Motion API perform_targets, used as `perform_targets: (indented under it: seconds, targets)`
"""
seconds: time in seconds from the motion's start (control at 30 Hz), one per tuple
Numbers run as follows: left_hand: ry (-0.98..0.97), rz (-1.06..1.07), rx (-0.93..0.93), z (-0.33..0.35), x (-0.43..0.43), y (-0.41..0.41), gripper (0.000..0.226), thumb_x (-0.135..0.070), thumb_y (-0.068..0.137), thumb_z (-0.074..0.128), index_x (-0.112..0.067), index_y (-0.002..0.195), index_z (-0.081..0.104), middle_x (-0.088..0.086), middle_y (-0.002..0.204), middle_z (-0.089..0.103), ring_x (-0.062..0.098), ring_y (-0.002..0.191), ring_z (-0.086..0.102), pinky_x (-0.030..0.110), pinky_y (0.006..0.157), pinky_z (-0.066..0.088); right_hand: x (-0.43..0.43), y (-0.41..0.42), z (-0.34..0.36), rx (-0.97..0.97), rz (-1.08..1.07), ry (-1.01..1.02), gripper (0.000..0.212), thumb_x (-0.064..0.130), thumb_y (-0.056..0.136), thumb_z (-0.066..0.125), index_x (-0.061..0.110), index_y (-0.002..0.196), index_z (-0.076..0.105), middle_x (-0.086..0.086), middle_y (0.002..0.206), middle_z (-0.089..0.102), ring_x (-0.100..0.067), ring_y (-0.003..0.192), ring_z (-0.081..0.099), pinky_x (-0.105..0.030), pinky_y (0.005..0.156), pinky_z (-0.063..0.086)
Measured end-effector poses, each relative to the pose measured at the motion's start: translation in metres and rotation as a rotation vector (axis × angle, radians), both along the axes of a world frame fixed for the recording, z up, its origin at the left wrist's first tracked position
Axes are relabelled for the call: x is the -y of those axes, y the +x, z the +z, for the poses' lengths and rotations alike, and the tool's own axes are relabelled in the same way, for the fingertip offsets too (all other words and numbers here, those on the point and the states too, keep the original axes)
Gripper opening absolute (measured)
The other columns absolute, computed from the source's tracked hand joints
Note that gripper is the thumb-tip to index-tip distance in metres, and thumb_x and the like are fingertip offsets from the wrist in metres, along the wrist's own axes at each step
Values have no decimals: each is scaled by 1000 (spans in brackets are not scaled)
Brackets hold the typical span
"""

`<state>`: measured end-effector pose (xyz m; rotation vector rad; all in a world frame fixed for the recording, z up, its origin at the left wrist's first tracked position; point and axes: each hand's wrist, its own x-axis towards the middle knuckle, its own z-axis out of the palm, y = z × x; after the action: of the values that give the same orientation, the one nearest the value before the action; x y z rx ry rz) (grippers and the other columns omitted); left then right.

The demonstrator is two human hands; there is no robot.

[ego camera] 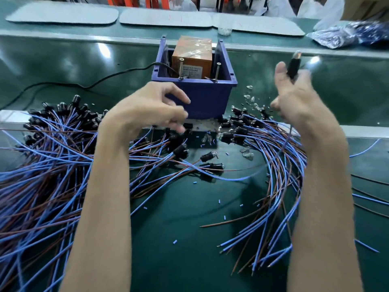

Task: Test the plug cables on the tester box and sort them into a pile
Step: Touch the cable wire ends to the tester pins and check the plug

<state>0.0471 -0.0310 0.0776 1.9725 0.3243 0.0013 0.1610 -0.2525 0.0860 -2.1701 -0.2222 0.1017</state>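
The person's right hand [299,98] is raised over the right half of the green bench [179,218], off the right-hand wall of the tester box [206,98]. Its fingers [281,74] are closed around one plug cable [293,67]. The black plug body stands nearly upright, its pale tip pointing up and away toward the far edge of the bench. Its wire drops out of sight behind the palm, and the hand is blurred.

The blue tester box sits mid-bench with an orange block [191,53] inside it. Two upright screws [181,68] stand at its near rim, which look to me like the test contacts. The held plug is level with that rim but well apart from it, to the right, so the move ahead runs leftward and slightly down.

The right hand is clearly the nearer one to the plug. The left hand [147,108] hovers just in front of the box's front wall, nearer the screws. Its fingers are curled with thumb and forefinger reaching toward the box. Whether they pinch a bare wire end I cannot tell, because of blur.

A big pile [52,148] of blue and brown cables spreads toward the left edge. A smaller heap [273,148] curves along the right side beneath the raised hand.
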Motion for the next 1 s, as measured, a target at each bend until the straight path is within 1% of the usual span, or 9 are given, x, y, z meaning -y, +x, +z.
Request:
perform_targets:
  seconds: [0.13, 0.27, 0.33, 0.4, 0.53, 0.63, 0.8, 0.9, 1.0]
  targets:
    - [16, -567, -210, 12, 6, -15, 40, -38, 73, 76, -27, 110, 67, 4, 74, 74, 13, 49, 59, 16, 50, 46, 21, 13, 22, 38, 200, -555, 40, 37, 101, 39, 19, 137, 42, -12, 113, 60, -26, 91, 54, -31, 90, 38]
    - [297, -494, -301, -4, 19, 1, 26, -41, 77, 76, -26, 98, 72, -5, 75, 75, 6, 46, 54, 17, 57, 44, 15, 21, 10, -56, 400, -875, 39, 5, 97, 43, 18, 129, 61, -3, 97, 61, -16, 68, 52, -9, 53, 44]
    - [518, -461, -375, -18, 22, 11, 23, -43, 77, 75, -27, 92, 73, -12, 68, 72, 1, 44, 52, 20, 61, 43, 15, 23, -10, -81, 415, -961, 40, 6, 94, 49, 16, 131, 58, -8, 117, 62, -25, 90, 60, -21, 77, 50]
    - [615, -444, -416, -29, 24, 17, 23, -45, 76, 76, -28, 91, 73, -16, 62, 69, -5, 45, 51, 16, 57, 41, 20, 24, -27, -38, 392, -890, 38, 9, 94, 53, 13, 131, 56, -12, 125, 61, -26, 104, 58, -28, 88, 45]
    - [600, -389, -261, -27, 33, 20, 21, -46, 75, 76, -37, 92, 69, -18, 69, 66, -3, 68, 58, 20, 64, 41, 30, 19, -38, -154, 313, -345, 25, -7, 94, 42, 6, 106, 60, -3, 71, 66, -9, 54, 59, -16, 47, 49]
    - [504, -555, -199, -16, 64, 21, 27, -42, 83, 69, -39, 110, 67, -20, 96, 71, 2, 87, 63, 18, 81, 46, 26, 16, -35, -198, 278, -91, 16, 2, 98, 46, 11, 87, 54, -6, 64, 65, -3, 38, 55, -11, 38, 40]
    - [218, -1079, -412, -9, 135, 16, 43, -19, 95, 60, -12, 137, 52, 11, 122, 67, 21, 101, 67, 24, 88, 53, 16, 31, -38, 3, 161, -164, 20, 9, 94, 52, 18, 77, 55, 0, 66, 68, 2, 43, 50, -13, 47, 38]
    - [40, -1069, -463, -7, 142, 12, 35, -8, 96, 55, -4, 131, 53, 18, 117, 68, 22, 86, 67, 22, 79, 54, 12, 34, -50, 6, 210, -304, 9, 10, 93, 57, 13, 86, 61, -1, 69, 68, 8, 43, 51, -9, 54, 44]
    - [244, -886, -317, -10, 122, 18, 20, -21, 93, 62, -13, 112, 64, 2, 95, 74, 8, 75, 66, 21, 72, 54, 11, 28, -67, 11, 171, -356, 9, 10, 91, 59, 7, 93, 67, -7, 78, 70, -8, 65, 65, -20, 71, 53]
